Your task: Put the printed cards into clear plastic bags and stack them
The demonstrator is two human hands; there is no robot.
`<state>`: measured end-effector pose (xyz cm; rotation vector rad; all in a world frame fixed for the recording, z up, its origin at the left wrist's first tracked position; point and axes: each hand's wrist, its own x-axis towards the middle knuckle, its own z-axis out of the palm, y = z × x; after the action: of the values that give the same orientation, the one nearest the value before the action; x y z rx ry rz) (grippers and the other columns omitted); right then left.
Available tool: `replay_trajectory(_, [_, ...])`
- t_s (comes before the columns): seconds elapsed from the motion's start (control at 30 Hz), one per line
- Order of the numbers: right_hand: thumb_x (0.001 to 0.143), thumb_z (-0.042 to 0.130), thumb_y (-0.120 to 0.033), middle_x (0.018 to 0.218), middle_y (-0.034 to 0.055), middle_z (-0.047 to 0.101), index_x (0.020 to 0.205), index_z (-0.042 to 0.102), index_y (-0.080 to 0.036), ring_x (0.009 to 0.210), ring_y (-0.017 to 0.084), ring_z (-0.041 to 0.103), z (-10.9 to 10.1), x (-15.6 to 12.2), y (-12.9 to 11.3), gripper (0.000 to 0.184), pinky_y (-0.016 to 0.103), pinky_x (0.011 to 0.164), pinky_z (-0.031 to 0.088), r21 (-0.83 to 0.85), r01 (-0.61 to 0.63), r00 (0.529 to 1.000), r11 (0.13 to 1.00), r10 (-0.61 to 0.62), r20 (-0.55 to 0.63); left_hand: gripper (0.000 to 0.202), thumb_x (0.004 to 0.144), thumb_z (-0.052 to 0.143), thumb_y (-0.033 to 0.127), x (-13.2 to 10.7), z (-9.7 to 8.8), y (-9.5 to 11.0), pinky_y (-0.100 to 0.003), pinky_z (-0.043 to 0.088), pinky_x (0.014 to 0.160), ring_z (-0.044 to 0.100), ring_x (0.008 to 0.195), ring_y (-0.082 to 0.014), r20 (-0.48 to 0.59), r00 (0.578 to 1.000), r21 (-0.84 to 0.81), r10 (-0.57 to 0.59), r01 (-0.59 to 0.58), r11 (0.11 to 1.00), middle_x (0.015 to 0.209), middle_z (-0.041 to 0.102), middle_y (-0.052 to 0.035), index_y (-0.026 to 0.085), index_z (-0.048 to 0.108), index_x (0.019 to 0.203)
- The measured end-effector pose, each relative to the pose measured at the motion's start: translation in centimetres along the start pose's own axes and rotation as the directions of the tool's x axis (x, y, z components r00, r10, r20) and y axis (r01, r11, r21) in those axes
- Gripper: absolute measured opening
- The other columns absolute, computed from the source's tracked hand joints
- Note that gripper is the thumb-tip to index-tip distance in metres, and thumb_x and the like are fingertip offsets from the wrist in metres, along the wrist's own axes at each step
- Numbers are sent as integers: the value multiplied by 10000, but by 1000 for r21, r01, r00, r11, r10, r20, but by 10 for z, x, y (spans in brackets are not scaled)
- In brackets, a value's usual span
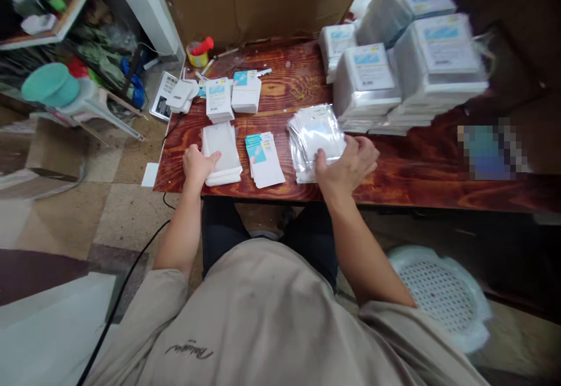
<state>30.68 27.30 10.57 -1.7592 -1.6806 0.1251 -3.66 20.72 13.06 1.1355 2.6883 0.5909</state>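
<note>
My left hand point(199, 165) rests at the left side of a stack of white, plastic-sleeved pieces point(222, 152), its thumb stretched over the top and apart from the fingers. On the right, my right hand point(348, 164) lies at the near right corner of a pile of shiny clear plastic packets point(316, 135). Its thumb touches the packets, and its fingers are spread and slightly bent toward the right. Between both hands sits a small stack of white and blue printed cards point(266, 161), fanned at the back. Neither hand is lifting anything.
Behind are two more card stacks point(218, 98) point(246, 91), a white device point(180, 95) and a yellow tape roll point(198, 56) with a red-handled tool point(204, 45). Tall piles of packaged cards point(368, 79) fill the table's point(416, 178) back right. A white stool point(442, 298) stands below right.
</note>
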Motion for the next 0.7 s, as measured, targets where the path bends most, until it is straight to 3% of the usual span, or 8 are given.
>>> replay_trajectory(0.07, [905,652,-395,1339,221,605,1286,632,-125,1276,383,522,-1,-14,-19,468,572,1076,414,107,265,948,958,-279,152,658,701,866,453,8,0,-3,-388,493,939,674,1036,-295,52,998,-42,-19,21,999,1118,710,-145,125,615,1212])
replay_trajectory(0.17, [911,701,-384,1333,175,650,1256,676,-141,1292,350,545,-1,-29,-49,423,498,1086,438,303,604,608,737,-672,423,430,699,857,395,13,-3,-5,-328,494,814,676,857,-225,62,998,-90,-1,6,996,952,723,-74,163,668,1007])
replay_trajectory(0.23, [883,754,-347,1362,178,640,1214,697,-116,1321,357,532,-2,-32,-64,408,475,1088,444,325,698,419,638,-733,537,274,734,819,374,13,-6,-6,-322,490,775,667,787,-211,49,998,-105,31,-25,994,843,711,-55,179,670,857])
replay_trajectory(0.37, [942,687,-269,1227,191,685,1046,721,-82,1213,314,609,-9,-25,-78,216,394,994,499,302,755,257,582,-686,680,175,851,698,343,0,-11,-3,-297,509,729,687,730,-184,-28,999,-363,44,-51,930,791,714,-48,189,618,870])
replay_trajectory(0.47, [988,589,-209,1139,179,709,1012,715,-85,1149,288,648,-16,-20,-75,177,363,955,507,352,756,190,552,-699,689,201,909,640,333,-18,-7,7,-274,541,711,734,791,-175,74,997,-780,-17,68,622,926,750,-77,180,583,1026])
replay_trajectory(0.53, [990,529,-146,1124,158,729,1048,720,-111,1106,260,674,-21,-20,-67,203,339,938,511,387,719,244,578,-731,638,262,891,695,359,-30,-1,16,-287,569,751,754,840,-185,210,978,-904,-18,201,377,976,756,-102,164,591,1032])
replay_trajectory(0.57, [989,510,-138,1130,144,740,1086,723,-134,1084,248,687,-24,-22,-61,234,329,922,519,391,679,334,621,-736,588,299,862,743,374,-35,3,21,-295,578,773,759,851,-189,260,966,-923,-14,252,292,976,757,-108,156,600,1010])
replay_trajectory(0.7, [1020,530,-345,999,78,776,1120,732,-221,861,220,727,-45,-36,-42,257,324,752,567,476,232,890,848,-383,249,390,754,866,381,-51,17,33,-302,597,761,764,816,-198,304,951,-945,-49,307,108,892,755,-88,156,613,948])
